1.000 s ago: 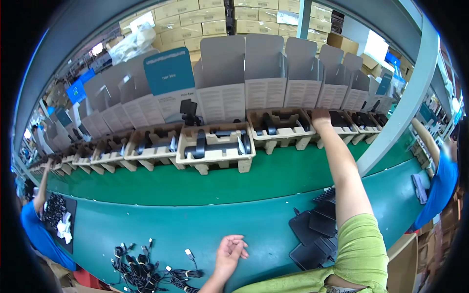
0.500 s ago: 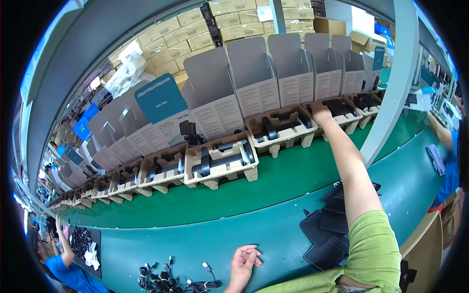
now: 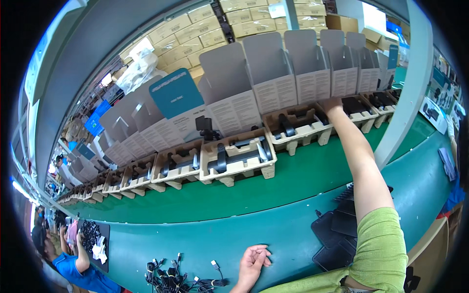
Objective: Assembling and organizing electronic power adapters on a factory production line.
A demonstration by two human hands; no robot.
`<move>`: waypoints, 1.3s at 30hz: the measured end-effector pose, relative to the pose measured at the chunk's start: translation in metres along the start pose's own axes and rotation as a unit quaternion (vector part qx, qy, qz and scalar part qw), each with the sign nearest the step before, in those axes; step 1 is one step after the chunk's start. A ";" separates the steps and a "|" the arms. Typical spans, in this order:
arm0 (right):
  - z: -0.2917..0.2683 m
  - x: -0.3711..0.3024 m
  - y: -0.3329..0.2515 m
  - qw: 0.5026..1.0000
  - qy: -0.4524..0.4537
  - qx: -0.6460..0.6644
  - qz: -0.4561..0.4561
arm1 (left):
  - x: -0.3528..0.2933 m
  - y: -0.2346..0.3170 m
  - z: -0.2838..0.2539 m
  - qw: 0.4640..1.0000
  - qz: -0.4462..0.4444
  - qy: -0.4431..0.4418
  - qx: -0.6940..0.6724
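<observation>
My right arm reaches to the far row of moulded pulp trays. My right hand [image 3: 333, 106] is at the left part of a tray [image 3: 367, 117] there, beside a flat black pouch [image 3: 352, 104]; its fingers are hidden, so what they hold cannot be told. Over the near bench my left hand [image 3: 255, 262] is loosely curled with nothing visible in it. Left of it lie bundled black cables [image 3: 171, 279] with light plugs. Under my right forearm several black pouches [image 3: 337, 229] are piled. Another tray [image 3: 238, 163] holds black stand-like parts.
Tall open cartons [image 3: 273, 88] stand behind the trays, one with a teal flap [image 3: 176, 93]. A slanted grey post [image 3: 408, 88] rises at right, near my right arm. At lower left, a person [image 3: 80, 263] in blue works beside a dark mat [image 3: 103, 234] with small black parts.
The whole scene has shifted rightward in the picture. My right hand stays at the same tray, its fingers now less visible. My left hand keeps its loose curl. The person at left has moved their arms.
</observation>
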State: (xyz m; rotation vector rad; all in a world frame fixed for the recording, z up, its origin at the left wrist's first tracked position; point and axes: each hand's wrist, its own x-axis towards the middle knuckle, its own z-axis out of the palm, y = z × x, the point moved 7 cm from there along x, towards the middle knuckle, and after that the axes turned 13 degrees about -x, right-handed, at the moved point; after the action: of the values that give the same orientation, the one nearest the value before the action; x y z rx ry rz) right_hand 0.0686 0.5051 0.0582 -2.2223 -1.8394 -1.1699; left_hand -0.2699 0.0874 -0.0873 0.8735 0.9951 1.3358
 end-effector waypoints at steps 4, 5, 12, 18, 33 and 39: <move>0.015 -0.011 -0.007 0.997 -0.072 0.025 -0.006 | -0.006 -0.001 -0.003 1.000 -0.007 -0.018 0.004; 0.019 -0.018 -0.016 0.998 -0.063 0.027 -0.008 | -0.002 -0.002 -0.006 1.000 -0.012 -0.012 0.001; -0.066 -0.079 -0.003 0.980 0.190 0.042 0.033 | -0.010 -0.003 -0.016 1.000 0.001 -0.028 0.001; -0.180 -0.155 -0.029 0.927 0.213 0.292 -0.101 | -0.001 0.007 -0.016 0.999 0.026 -0.030 0.016; -0.220 -0.348 0.021 0.912 0.010 0.268 -0.310 | -0.010 0.003 -0.017 0.994 0.049 -0.050 0.086; -0.169 -0.381 0.015 0.936 -0.076 0.202 -0.277 | -0.011 0.005 -0.016 0.992 0.059 -0.058 0.099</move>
State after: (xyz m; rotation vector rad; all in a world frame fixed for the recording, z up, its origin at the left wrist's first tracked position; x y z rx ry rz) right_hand -0.0139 0.1043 -0.0249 -1.6576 -2.5866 -0.5678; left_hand -0.2863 0.0760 -0.0876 1.1627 1.0098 1.2849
